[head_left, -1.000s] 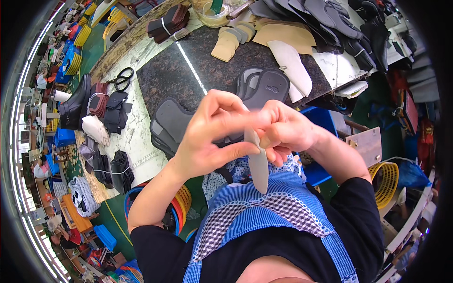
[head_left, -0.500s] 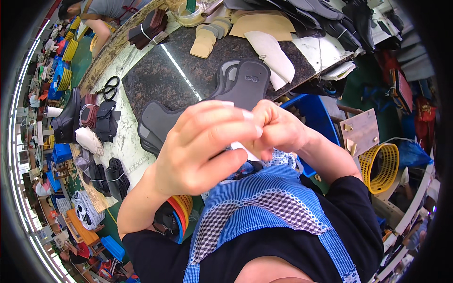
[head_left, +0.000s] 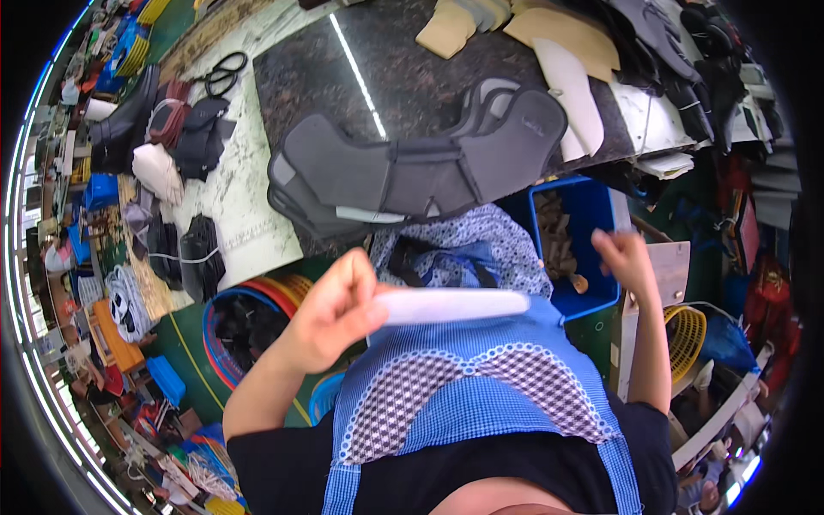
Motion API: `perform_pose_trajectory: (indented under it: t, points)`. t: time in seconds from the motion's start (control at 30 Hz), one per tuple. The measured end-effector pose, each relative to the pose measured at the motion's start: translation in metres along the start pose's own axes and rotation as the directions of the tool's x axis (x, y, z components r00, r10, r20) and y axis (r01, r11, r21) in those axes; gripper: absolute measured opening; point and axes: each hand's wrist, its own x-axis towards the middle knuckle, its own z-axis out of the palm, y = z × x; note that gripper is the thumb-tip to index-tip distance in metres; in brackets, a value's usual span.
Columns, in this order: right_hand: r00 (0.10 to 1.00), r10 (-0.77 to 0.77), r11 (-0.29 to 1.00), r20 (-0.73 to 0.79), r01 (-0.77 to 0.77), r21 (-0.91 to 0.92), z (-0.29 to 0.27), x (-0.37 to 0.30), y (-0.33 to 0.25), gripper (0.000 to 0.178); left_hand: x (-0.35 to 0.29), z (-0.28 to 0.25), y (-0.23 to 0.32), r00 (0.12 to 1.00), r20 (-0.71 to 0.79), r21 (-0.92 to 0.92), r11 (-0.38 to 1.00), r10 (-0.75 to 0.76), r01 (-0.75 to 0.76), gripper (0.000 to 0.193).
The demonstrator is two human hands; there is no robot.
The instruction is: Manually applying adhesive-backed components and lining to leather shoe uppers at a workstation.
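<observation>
One strip (head_left: 455, 306): near-white, long, narrow, plain-faced, free end rounded, outline softened by blur; other end hidden in grip. Position: before apron (head_left: 472, 421), roughly level, free end to right. Left hand (head_left: 330, 313) closed on strip, thumb along it. Right hand (head_left: 627, 260) well apart from strip, near blue bin (head_left: 592, 215); blurred, cannot tell if gripping. Dark grey pieces (head_left: 343, 163) stacked at desk (head_left: 412, 86) edge.

Head-worn fisheye looks down at nearby hands (head_left: 335, 316).
</observation>
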Motion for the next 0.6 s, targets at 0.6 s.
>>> perform_pose_trajectory:
  t: [0.6]
  points:
    - [0.625, -0.762, 0.645, -0.168, 0.755, -0.117, 0.017, 0.0, -0.22, 0.038, 0.084, -0.049, 0.033, 0.885, -0.406, 0.698, 0.702, 0.225, 0.142, 0.031]
